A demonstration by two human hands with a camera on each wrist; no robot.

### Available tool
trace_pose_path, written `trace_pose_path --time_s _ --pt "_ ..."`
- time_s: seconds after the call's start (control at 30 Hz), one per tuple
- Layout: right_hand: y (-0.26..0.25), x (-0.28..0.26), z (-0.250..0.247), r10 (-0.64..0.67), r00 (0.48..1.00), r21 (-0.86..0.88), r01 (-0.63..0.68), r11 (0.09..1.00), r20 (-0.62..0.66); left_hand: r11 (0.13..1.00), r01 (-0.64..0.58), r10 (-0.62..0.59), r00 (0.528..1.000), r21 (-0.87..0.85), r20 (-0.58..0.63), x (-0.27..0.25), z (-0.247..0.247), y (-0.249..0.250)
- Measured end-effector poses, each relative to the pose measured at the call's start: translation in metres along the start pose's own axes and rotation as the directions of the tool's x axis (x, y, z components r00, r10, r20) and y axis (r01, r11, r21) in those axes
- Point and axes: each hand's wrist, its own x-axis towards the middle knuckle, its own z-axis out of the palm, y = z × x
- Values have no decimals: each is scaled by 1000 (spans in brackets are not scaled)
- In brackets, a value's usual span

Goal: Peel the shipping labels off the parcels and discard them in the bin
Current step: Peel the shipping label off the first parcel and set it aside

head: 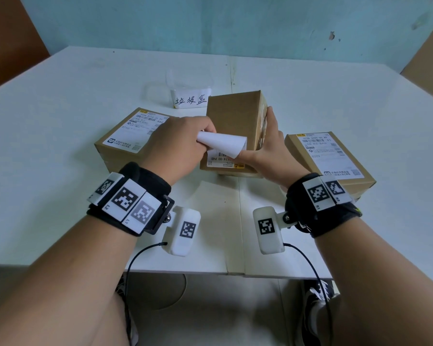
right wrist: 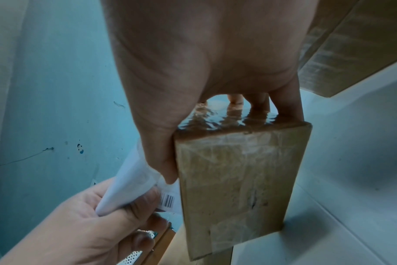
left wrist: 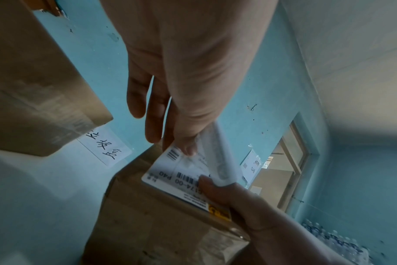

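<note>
White table [head: 60,121] carries three cardboard parcels: one at the left [head: 125,143], one at the right [head: 335,161], and a middle parcel [head: 233,121] tilted up between them. A clear bin [head: 190,98] with a handwritten tag stands just beyond. The right hand [head: 268,148] grips the middle parcel, thumb on its label [head: 225,148]. The left hand [head: 180,143] pinches the label's peeled, curled end; the near end remains stuck.

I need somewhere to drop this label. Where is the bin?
In the head view, the clear bin sits at the table's far middle, behind the tilted parcel, marked by a handwritten paper sign.
</note>
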Motion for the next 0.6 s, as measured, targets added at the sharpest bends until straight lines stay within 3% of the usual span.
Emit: trace_pose_path --time_s 0.6 --pt "10 12 5 -7 997 34 9 999 -79 991 -8 8 1000 136 1 -4 -6 14"
